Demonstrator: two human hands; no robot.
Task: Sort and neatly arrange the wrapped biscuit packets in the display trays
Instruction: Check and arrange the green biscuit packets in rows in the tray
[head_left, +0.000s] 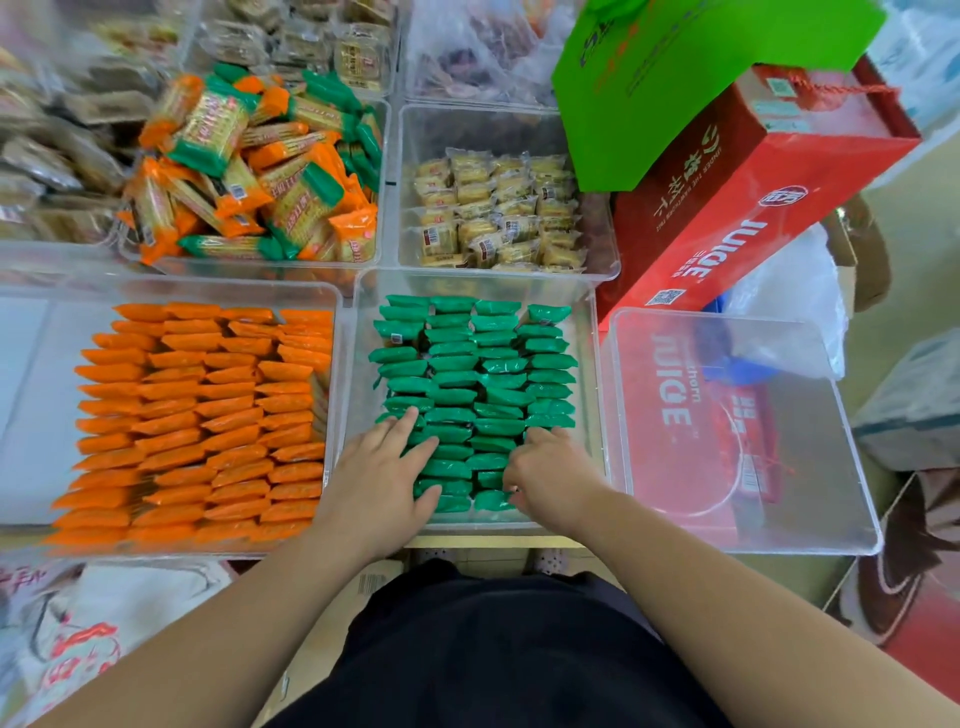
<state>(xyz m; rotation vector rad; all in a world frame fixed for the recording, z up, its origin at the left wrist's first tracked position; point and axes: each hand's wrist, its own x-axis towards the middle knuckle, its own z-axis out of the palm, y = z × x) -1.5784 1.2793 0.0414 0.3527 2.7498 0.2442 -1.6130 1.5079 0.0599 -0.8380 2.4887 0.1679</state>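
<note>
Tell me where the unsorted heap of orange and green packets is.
Head view, upper left: the unsorted heap fills a clear tray behind the orange rows, left of the pale biscuits.

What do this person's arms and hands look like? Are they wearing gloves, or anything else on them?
No gloves: the left hand and right hand are both bare, and no ring, watch or bracelet shows. The left forearm and right forearm are bare too, with no sleeve in view down to the picture's edge. Between them a black garment covers the person's front.
</note>
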